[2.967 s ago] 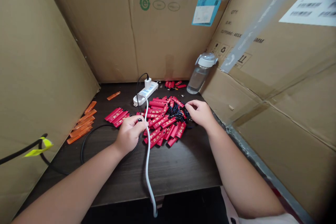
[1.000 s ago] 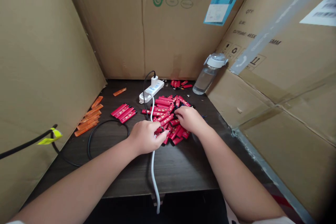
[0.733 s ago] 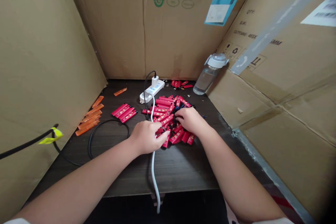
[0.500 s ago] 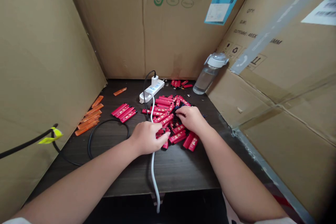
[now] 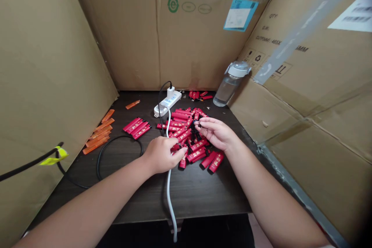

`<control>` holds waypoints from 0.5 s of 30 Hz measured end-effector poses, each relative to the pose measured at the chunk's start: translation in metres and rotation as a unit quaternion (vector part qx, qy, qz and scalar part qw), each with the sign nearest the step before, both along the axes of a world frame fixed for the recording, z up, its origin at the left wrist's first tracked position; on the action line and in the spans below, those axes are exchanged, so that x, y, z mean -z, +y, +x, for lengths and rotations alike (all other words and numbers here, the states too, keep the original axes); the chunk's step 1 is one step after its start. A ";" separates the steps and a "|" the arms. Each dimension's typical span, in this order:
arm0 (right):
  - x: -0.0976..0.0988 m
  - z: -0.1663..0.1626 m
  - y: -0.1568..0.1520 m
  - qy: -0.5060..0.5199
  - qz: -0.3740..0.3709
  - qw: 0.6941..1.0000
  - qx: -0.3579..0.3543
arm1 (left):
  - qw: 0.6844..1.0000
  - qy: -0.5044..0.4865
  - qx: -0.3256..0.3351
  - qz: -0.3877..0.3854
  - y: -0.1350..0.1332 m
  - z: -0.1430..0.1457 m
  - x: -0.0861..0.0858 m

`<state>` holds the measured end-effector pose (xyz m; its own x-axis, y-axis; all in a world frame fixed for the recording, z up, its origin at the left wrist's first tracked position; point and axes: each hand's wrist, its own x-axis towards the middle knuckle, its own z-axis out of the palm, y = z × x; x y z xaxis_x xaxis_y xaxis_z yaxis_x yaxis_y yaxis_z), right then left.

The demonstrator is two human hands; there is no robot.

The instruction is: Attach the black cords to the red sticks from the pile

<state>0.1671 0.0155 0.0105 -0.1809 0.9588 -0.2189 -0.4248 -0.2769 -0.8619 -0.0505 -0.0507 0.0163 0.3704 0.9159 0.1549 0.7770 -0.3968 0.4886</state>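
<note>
One row of red tubes [image 5: 136, 127] lay aligned; a pile [image 5: 199, 144] lay loose.
Front-left of the strip [image 5: 172, 100], the row's long axes slanted away rightward, dark ends far; front-right, the pile pointed every way. There the left hand [image 5: 160, 155] curled, the right hand [image 5: 218, 133] half spread; grips were unclear.

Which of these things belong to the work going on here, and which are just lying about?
Probably the work:
heap of red pieces, left hand at its near side
small dark part at the right hand

Apparently just lying about:
water bottle
power strip
orange pieces, though possibly related
</note>
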 end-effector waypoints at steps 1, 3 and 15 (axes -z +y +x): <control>-0.001 -0.001 -0.001 0.008 -0.007 1.000 -0.008 | 1.000 -0.004 0.003 0.000 0.000 0.000 0.000; -0.002 -0.001 -0.003 0.018 -0.020 0.999 -0.020 | 1.000 -0.012 0.009 0.001 0.001 -0.001 0.001; 0.000 -0.009 -0.012 0.040 -0.080 0.993 -0.077 | 1.000 -0.020 0.004 0.019 0.003 -0.001 0.004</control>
